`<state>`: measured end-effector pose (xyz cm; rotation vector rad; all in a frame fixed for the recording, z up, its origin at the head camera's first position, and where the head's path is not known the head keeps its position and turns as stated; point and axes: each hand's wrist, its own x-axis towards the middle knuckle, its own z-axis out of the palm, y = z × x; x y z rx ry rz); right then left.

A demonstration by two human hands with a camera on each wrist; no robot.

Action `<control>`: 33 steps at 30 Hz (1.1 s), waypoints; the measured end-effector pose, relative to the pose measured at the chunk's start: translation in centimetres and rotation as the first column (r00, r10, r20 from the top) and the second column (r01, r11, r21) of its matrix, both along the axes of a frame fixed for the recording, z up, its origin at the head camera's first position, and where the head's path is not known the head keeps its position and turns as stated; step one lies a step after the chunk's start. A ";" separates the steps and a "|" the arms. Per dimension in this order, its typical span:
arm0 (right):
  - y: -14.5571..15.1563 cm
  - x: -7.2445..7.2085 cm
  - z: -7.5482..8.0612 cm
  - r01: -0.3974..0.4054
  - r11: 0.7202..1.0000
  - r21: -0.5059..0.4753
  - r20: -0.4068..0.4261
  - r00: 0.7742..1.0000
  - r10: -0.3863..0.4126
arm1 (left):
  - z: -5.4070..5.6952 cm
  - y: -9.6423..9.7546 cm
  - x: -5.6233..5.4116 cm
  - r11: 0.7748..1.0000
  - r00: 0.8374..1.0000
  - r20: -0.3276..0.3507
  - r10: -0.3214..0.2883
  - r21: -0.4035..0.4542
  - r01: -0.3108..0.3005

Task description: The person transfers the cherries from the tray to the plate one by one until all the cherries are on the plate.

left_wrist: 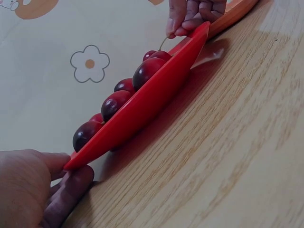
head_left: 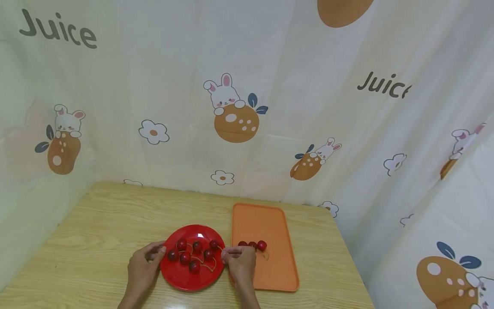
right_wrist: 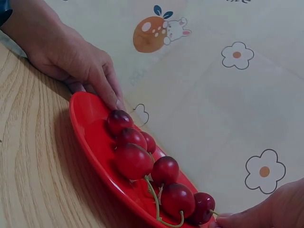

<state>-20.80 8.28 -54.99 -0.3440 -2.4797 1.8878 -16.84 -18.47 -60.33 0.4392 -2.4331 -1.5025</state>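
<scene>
A red plate [head_left: 181, 279] holding several dark red cherries [head_left: 194, 266] with green stems rests on the table. My left hand [head_left: 142, 267] grips the plate's left rim, thumb on top and fingers beneath, as the left wrist view shows. At the opposite rim, my right hand [head_left: 242, 262] pinches the stem [left_wrist: 163, 43] of one cherry [right_wrist: 203, 208] between thumb and fingertip. That cherry is at the plate's right side, among the others.
To the right of the plate lies an orange tray [head_left: 258, 223], with a few cherries [head_left: 262, 245] on it, partly hidden behind my right hand. The wooden table [head_left: 127, 210] backs onto a printed curtain [head_left: 173, 86], which also runs along both sides.
</scene>
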 end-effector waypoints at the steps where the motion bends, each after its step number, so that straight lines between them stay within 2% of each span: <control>1: 0.0 0.0 -0.1 0.000 1.000 0.016 0.002 1.000 0.000 | 0.0 0.0 0.0 1.000 1.000 0.002 0.001 -0.001 -0.001; 11: -0.1 0.1 -0.3 0.006 0.979 0.202 -0.041 0.999 0.002 | 0.3 0.1 0.0 1.000 1.000 0.009 -0.003 0.013 0.003; 24: -0.7 0.5 -0.1 0.030 0.939 0.343 -0.088 0.996 0.000 | 0.2 0.2 0.1 1.000 1.000 -0.007 -0.001 0.007 0.001; 33: -0.7 0.4 -0.1 0.021 0.922 0.387 -0.114 0.993 0.025 | 0.2 0.1 0.1 1.000 1.000 -0.003 -0.005 0.007 0.005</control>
